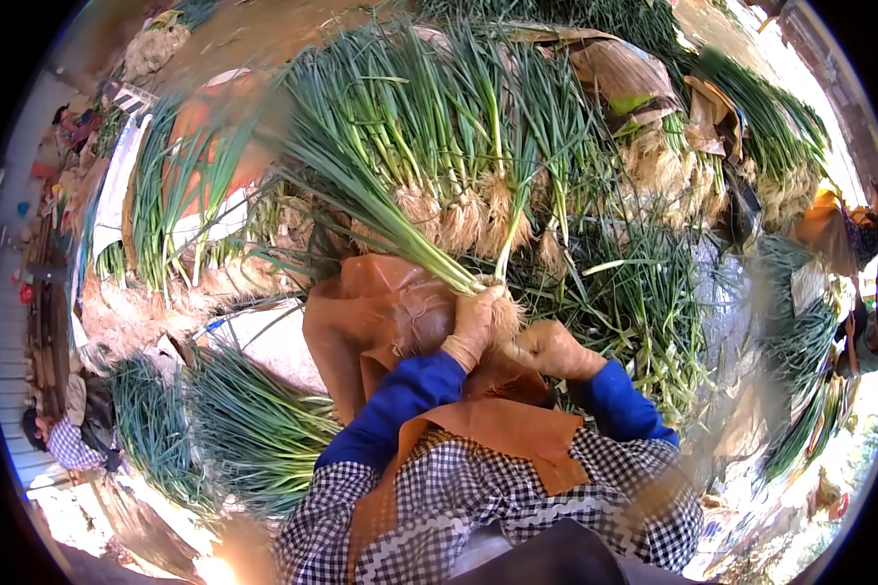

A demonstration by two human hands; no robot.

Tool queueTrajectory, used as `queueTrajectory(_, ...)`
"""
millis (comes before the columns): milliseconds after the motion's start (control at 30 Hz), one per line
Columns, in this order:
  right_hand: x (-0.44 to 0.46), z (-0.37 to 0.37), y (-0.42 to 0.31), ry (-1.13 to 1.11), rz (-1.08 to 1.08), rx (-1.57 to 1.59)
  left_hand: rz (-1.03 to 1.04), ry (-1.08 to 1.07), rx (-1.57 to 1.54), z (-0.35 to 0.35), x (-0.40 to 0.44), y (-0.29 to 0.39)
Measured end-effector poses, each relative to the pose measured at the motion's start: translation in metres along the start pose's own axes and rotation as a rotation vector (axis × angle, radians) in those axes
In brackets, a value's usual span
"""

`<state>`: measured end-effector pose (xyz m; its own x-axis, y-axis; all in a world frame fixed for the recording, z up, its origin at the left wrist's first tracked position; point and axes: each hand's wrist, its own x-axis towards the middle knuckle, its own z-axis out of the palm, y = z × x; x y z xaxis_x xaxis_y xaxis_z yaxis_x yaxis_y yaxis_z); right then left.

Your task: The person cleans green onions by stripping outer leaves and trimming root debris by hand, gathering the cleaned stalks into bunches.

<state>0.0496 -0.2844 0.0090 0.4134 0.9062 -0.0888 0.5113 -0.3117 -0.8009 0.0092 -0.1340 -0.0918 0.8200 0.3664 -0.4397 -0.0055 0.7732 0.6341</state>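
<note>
My left hand (473, 320) is wrapped round a bunch of green onions (412, 237) just above their roots. The long leaves slant up to the left, and the pale stringy roots hang beside my fingers. Close to those roots, on the right, my right hand (556, 349) is closed with its fingers curled; whatever it pinches is hidden. Beneath both hands a brown apron (380, 297) covers my lap. Just beyond, more green onions (429, 146) lie in a broad row, roots toward me.
Trimmed-looking green onions (259, 429) are heaped at my lower left. Loose leaves (634, 322) litter the ground on the right. Root-covered bundles (663, 166) lie under brown sheeting at the upper right. Another person (68, 444) sits at the far left, and one more person (854, 234) is partly visible at right.
</note>
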Motion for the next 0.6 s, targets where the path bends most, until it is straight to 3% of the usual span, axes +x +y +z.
queueTrajectory(33,-0.01,-0.006,-0.004,-0.13,0.029,0.032,-0.01,-0.009,0.007,0.001,-0.003,0.003)
queueTrajectory(100,-0.017,-0.02,0.038,-0.132,0.281,-0.164,-0.107,-0.098,-0.145,0.009,-0.008,0.015)
queueTrajectory(133,-0.015,-0.017,0.078,-0.065,0.427,-0.548,-0.108,-0.05,-0.125,0.015,-0.011,0.019)
queueTrajectory(167,-0.002,-0.022,0.089,0.068,0.613,-0.533,-0.105,-0.06,-0.077,0.016,-0.015,0.024)
queueTrajectory(200,0.01,-0.015,0.12,0.322,0.411,-0.124,-0.142,-0.115,-0.139,0.012,-0.013,0.024)
queueTrajectory(233,0.033,-0.014,0.103,0.37,0.454,0.782,-0.183,-0.161,-0.203,0.007,-0.013,0.022)
queueTrajectory(267,0.052,-0.023,0.095,0.27,0.403,0.932,-0.217,-0.207,-0.296,0.004,-0.014,0.021)
queueTrajectory(300,0.069,-0.021,0.081,0.28,0.492,1.121,-0.215,-0.212,-0.287,0.005,-0.017,0.024)
queueTrajectory(333,0.083,-0.015,0.074,0.287,0.476,1.12,-0.265,-0.218,-0.411,0.007,-0.021,0.028)
queueTrajectory(367,0.096,-0.007,0.072,0.351,0.368,1.315,-0.315,-0.226,-0.534,0.009,-0.025,0.032)
queueTrajectory(400,0.107,0.002,0.069,0.415,0.254,1.508,-0.263,-0.391,-0.588,0.009,-0.029,0.032)
queueTrajectory(433,0.116,0.008,0.064,0.491,0.123,1.695,-0.385,-0.433,-0.56,0.002,-0.034,0.038)
queueTrajectory(500,0.124,0.002,0.031,0.691,-0.001,1.68,-0.359,-0.43,-0.416,0.007,-0.039,0.042)
queueTrajectory(533,0.146,0.024,0.098,0.353,-0.039,2.025,-0.339,-0.28,-0.256,0.012,-0.039,0.045)
queueTrajectory(600,0.142,0.013,0.059,0.888,-0.005,1.299,-0.346,-0.115,-0.107,0.009,-0.035,0.047)
